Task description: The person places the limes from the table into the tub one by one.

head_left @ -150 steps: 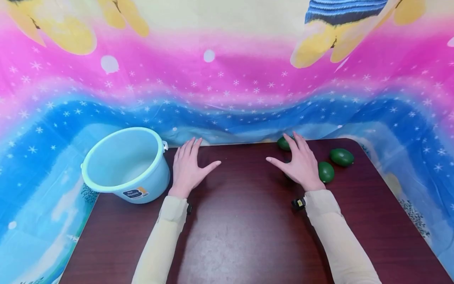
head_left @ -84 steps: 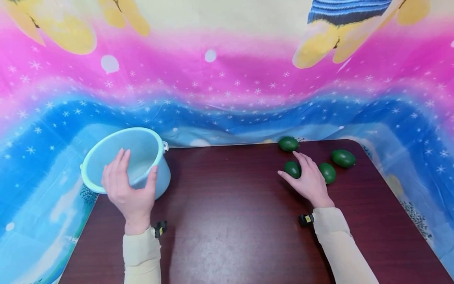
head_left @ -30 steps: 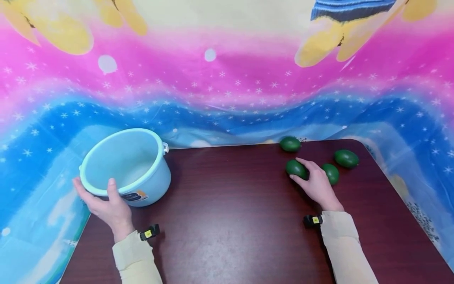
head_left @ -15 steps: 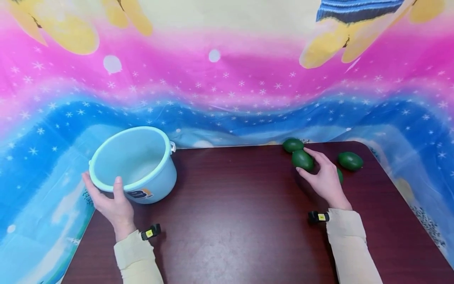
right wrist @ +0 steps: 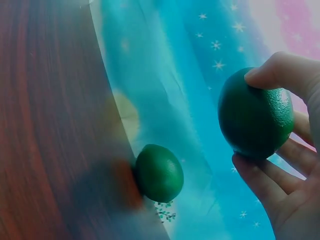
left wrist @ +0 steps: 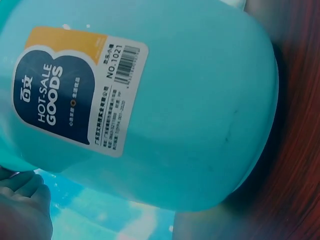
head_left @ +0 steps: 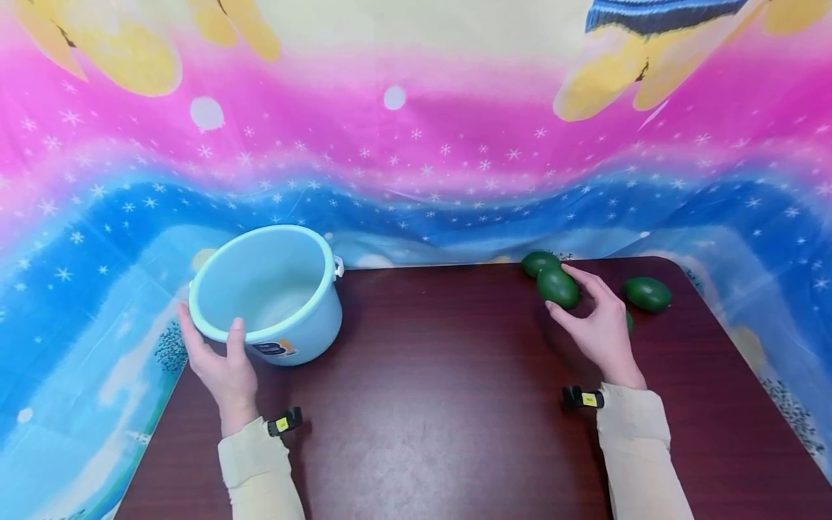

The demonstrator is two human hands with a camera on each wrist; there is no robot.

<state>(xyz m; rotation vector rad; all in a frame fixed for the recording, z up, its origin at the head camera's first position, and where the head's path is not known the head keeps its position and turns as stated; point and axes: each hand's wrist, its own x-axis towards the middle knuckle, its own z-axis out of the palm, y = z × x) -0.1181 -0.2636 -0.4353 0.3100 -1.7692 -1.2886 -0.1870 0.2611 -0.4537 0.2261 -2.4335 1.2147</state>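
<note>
At the left stands a light blue plastic bucket [head_left: 305, 339] with a pale green rim and a printed label [left wrist: 80, 90]. My left hand [head_left: 224, 368] lies against its near left side, thumb up at the rim and fingers extended along the outer wall. In the left wrist view its curved fingertips [left wrist: 27, 187] show beside the wall. With thumb and fingertips my right hand [head_left: 601, 325] pinches a glossy dark green lime [right wrist: 255, 115], raised over the table. Behind it lies a second lime [head_left: 538, 263], partly overlapped in the head view.
Another lime [head_left: 647, 294] lies near the table's right back corner, and one more [head_left: 629, 323] is mostly hidden behind my right hand. The dark red-brown wooden table [head_left: 422, 404] ends at the back against a patterned cloth [head_left: 416, 166] in pink and blue.
My right hand has closed on the nearest lime and lifted it. The left hand has gone from hovering mid-table to the bucket, which has shifted right with it over the last second.
</note>
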